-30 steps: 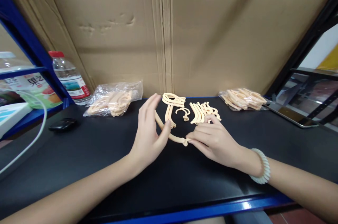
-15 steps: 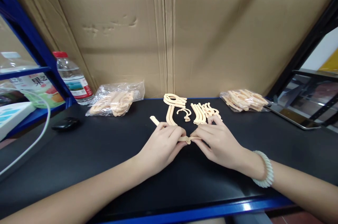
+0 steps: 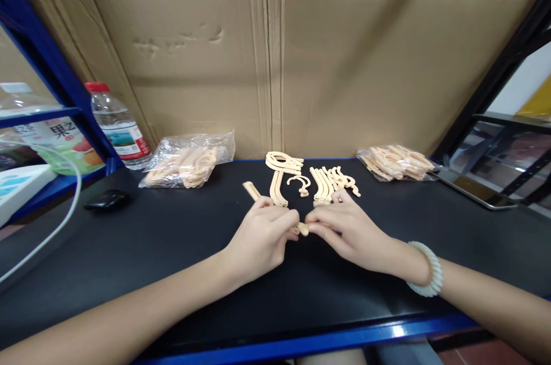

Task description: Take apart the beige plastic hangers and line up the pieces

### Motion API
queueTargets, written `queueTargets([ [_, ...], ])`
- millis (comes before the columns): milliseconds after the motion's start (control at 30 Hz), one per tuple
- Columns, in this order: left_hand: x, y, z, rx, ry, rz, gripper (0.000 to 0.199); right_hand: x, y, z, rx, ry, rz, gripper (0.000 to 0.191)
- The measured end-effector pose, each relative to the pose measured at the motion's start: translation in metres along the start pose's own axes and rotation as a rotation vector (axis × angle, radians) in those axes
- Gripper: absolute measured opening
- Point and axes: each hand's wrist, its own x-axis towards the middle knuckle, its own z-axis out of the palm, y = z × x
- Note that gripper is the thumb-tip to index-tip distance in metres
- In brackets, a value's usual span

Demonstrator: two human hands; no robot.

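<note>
My left hand (image 3: 264,236) is closed round a beige plastic hanger arm (image 3: 251,189), whose far end sticks out above the knuckles. Its other end meets a small beige joint piece (image 3: 303,229) between my two hands. My right hand (image 3: 344,227) pinches at that joint piece from the right, with the little finger raised; most of what it grips is hidden. Just beyond my fingers lie loose hanger arms (image 3: 278,188), a separate hook (image 3: 300,184), more curved arms (image 3: 321,183) and a heap of hooks (image 3: 342,178).
Beige looped parts (image 3: 284,162) lie at the back middle of the black table (image 3: 193,227). Bagged parts flank them, a left bag (image 3: 185,164) and a right bag (image 3: 394,162). A bottle (image 3: 118,127), mouse (image 3: 107,200), white cable (image 3: 73,204) and phone-like slab (image 3: 477,189) are at the sides.
My left hand has turned slightly and the hanger arm in it has rolled. Both hands have come a little closer round the joint piece, so less of it shows.
</note>
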Motion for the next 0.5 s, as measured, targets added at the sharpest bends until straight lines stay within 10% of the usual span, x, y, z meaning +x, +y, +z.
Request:
queueTargets([
  [200,0.009,-0.017,-0.017,0.115,-0.048,0.150,0.024,0.006,0.031,-0.011,0.193,0.185,0.162,0.024],
  [500,0.004,-0.073,-0.021,-0.001,-0.292,-0.004,0.017,0.022,0.064,-0.012,0.148,0.218,0.207,0.011],
])
